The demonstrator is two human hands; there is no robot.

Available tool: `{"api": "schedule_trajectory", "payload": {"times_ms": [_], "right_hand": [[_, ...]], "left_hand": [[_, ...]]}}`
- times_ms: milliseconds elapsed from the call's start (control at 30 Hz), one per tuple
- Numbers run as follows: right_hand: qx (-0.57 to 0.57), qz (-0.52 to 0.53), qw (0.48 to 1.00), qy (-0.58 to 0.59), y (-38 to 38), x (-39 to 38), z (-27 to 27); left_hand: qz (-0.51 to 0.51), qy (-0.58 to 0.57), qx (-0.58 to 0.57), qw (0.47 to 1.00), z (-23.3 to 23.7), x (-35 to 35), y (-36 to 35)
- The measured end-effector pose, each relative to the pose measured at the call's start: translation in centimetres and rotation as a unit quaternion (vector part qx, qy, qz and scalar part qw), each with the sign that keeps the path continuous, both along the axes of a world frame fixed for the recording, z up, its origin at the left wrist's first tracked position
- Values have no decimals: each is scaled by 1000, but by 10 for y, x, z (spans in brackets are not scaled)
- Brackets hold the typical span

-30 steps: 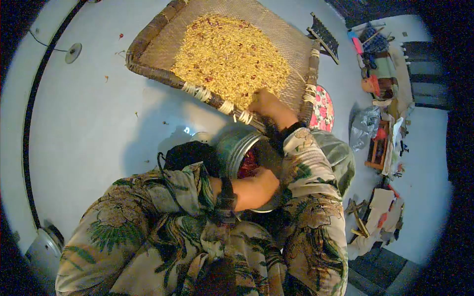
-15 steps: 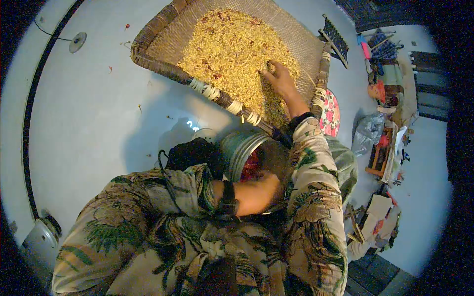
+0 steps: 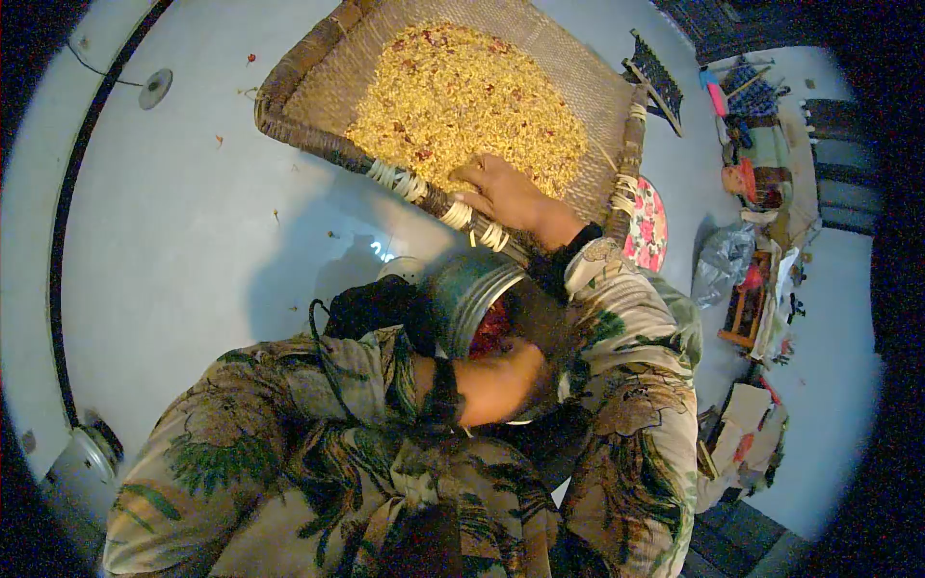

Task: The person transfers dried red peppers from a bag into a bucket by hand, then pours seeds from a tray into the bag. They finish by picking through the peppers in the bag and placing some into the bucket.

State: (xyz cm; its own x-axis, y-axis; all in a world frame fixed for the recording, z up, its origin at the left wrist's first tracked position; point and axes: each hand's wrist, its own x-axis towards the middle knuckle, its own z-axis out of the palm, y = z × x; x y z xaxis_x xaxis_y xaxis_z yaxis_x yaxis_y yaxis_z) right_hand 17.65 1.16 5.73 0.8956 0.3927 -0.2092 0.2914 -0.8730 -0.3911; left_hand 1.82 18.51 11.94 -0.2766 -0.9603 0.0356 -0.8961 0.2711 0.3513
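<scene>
A woven tray (image 3: 323,77) with a thick wrapped rim holds a wide layer of small yellow seed-like pieces (image 3: 472,106) mixed with red bits. My right hand (image 3: 506,196) is over the near edge of this layer, beside the rim, with thumb and fingers apart. Below the tray, a ribbed metal container (image 3: 462,299) lies tilted with its mouth facing right. Dark red pieces (image 3: 493,328) show inside it. My left hand (image 3: 515,380) is at its mouth, blurred, and its fingers are hidden in shadow.
A round floral piece (image 3: 646,226) is just right of the tray. Farther right are a clear plastic bag (image 3: 723,260) and a wooden frame (image 3: 745,308) among piled items. A round metal disc (image 3: 155,89) lies on the floor at left, with scattered red bits.
My right hand has moved left and nearer to me, from the middle of the yellow pieces to the near rim. My left hand stays at the container's mouth.
</scene>
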Motion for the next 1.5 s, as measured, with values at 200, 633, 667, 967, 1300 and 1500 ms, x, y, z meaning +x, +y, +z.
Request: {"api": "schedule_trajectory", "payload": {"times_ms": [200,633,667,967,1300,1500], "right_hand": [[-45,19,997,65,-18,-22,25],[174,-214,944,181,-46,-59,33],[140,-262,941,163,-53,-58,37],[387,-562,727,74,-60,-72,86],[654,-517,550,-51,-96,-189,167],[426,-675,560,-222,-55,-302,208]], "left_hand": [[0,5,-2,1000,1,3,1],[16,27,22,999,2,-5,-5],[18,29,26,999,2,-5,-5],[20,18,42,999,4,-14,-16],[-61,134,-154,977,-3,-24,-19],[-52,17,11,998,12,-35,-30]]}}
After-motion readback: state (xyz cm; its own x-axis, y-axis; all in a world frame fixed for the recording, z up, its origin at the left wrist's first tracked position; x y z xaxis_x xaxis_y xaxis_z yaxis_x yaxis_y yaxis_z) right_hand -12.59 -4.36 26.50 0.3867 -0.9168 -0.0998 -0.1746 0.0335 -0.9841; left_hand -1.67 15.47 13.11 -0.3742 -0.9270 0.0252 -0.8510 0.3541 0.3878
